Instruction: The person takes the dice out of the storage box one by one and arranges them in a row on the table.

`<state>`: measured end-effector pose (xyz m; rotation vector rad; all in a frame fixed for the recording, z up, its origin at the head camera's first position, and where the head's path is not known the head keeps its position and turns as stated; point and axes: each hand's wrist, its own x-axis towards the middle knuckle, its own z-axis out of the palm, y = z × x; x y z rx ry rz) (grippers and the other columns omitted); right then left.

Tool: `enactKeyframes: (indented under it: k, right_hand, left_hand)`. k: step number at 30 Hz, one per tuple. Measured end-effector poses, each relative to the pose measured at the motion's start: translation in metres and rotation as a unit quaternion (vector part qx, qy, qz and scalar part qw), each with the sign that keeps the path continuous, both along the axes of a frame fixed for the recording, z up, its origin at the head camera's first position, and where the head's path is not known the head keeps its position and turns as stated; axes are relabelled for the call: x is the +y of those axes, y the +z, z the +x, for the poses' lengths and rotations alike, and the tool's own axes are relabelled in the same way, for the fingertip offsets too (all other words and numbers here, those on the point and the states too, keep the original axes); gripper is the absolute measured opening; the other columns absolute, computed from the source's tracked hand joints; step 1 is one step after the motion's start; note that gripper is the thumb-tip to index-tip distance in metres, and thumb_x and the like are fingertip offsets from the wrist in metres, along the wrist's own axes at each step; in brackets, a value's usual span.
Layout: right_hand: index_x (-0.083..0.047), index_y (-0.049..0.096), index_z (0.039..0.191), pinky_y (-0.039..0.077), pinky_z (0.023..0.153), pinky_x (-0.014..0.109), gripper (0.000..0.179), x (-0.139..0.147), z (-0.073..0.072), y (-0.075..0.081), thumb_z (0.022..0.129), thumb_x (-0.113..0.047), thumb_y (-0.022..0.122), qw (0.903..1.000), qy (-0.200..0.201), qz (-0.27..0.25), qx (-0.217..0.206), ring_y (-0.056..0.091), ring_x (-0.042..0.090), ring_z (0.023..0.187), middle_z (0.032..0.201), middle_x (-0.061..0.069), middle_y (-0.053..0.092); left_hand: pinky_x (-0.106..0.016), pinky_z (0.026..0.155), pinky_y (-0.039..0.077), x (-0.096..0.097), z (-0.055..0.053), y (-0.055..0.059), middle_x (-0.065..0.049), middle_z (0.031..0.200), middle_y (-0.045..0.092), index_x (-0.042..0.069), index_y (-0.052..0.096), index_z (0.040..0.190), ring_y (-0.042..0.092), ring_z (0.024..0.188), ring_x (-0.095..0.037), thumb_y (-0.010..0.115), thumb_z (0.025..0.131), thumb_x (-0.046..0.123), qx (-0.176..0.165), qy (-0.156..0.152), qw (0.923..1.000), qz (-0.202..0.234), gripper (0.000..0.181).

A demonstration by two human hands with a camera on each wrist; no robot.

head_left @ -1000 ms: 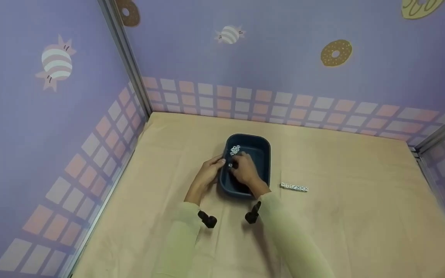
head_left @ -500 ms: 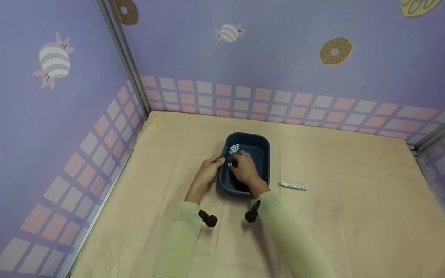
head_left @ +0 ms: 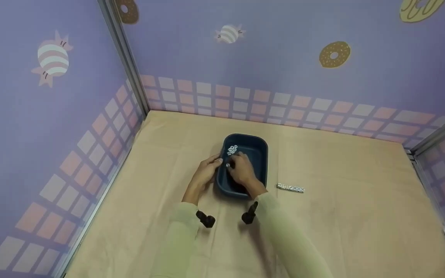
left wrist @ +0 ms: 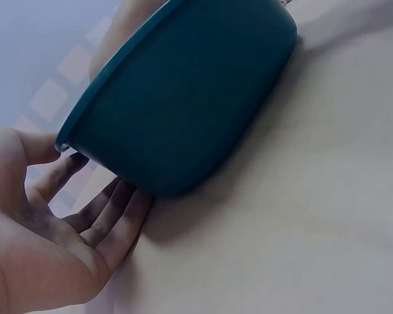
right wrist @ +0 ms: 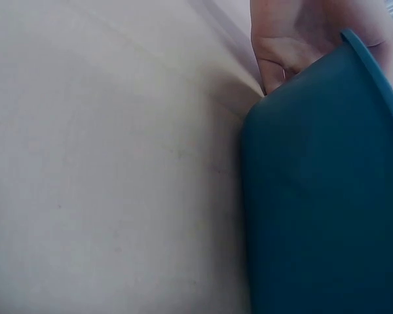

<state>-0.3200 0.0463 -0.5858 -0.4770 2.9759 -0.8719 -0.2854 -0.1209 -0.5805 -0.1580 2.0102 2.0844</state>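
Observation:
A dark blue-green plastic basin (head_left: 259, 158) stands on the cloth-covered table. My left hand (head_left: 204, 172) grips its left rim, the thumb on the edge and the other fingers along the outer wall, as the left wrist view shows (left wrist: 59, 229). Inside the basin, my right hand (head_left: 243, 170) has its fingers curled, pinching a small white die (head_left: 228, 165) near the left wall. Just beyond those fingertips lies a heap of white dice (head_left: 232, 150). The right wrist view has the basin's outer wall (right wrist: 327, 196) in front, which hides my right hand.
To the right of the basin, a straight row of dice (head_left: 291, 188) lies on the beige tablecloth (head_left: 342, 216). Purple printed walls (head_left: 276, 58) enclose the back and both sides, with a metal post (head_left: 126, 58) in the back left corner.

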Motion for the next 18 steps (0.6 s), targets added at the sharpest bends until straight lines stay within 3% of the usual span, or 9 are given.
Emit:
enactKeyframes:
  k: [2, 10, 14, 18]
  right_hand:
    - [-0.003, 0.075, 0.116, 0.052, 0.101, 0.047, 0.018, 0.000, 0.001, 0.000, 0.099, -0.011, 0.074, 1.0000, 0.001, -0.002, 0.003, 0.061, 0.031, 0.115, 0.120, 0.013, 0.066]
    - [-0.002, 0.075, 0.119, 0.051, 0.104, 0.047, 0.021, 0.002, 0.001, 0.002, 0.100, -0.010, 0.073, 0.9999, -0.001, -0.015, 0.006, 0.062, 0.031, 0.117, 0.123, 0.014, 0.068]
    - [-0.001, 0.074, 0.120, 0.053, 0.101, 0.047, 0.021, 0.004, 0.003, 0.007, 0.100, -0.009, 0.073, 0.9992, 0.032, -0.023, 0.000, 0.064, 0.030, 0.114, 0.119, 0.014, 0.069]
    - [-0.003, 0.076, 0.113, 0.057, 0.089, 0.042, 0.014, 0.020, 0.005, 0.024, 0.100, -0.007, 0.073, 0.9944, 0.086, -0.061, 0.002, 0.067, 0.023, 0.099, 0.107, 0.009, 0.071]
  left_hand:
    - [-0.043, 0.101, 0.055, 0.000, 0.000, 0.000, -0.014, 0.154, 0.056, 0.016, 0.050, 0.160, 0.063, 0.130, -0.031, 0.055, 0.112, 0.030, -0.008, 0.000, 0.9999, 0.011, 0.050]
    - [-0.046, 0.110, 0.050, 0.003, 0.001, 0.001, -0.012, 0.157, 0.053, 0.015, 0.051, 0.159, 0.058, 0.137, -0.029, 0.056, 0.112, 0.030, 0.000, 0.001, 1.0000, 0.001, 0.050]
    - [-0.047, 0.110, 0.049, 0.002, 0.002, -0.001, -0.013, 0.156, 0.055, 0.014, 0.051, 0.159, 0.058, 0.137, -0.031, 0.055, 0.112, 0.028, 0.001, 0.005, 1.0000, -0.003, 0.049]
    - [-0.048, 0.113, 0.046, 0.004, 0.001, -0.001, -0.014, 0.155, 0.055, 0.013, 0.053, 0.158, 0.056, 0.139, -0.031, 0.056, 0.111, 0.029, 0.007, 0.006, 0.9998, -0.019, 0.049]
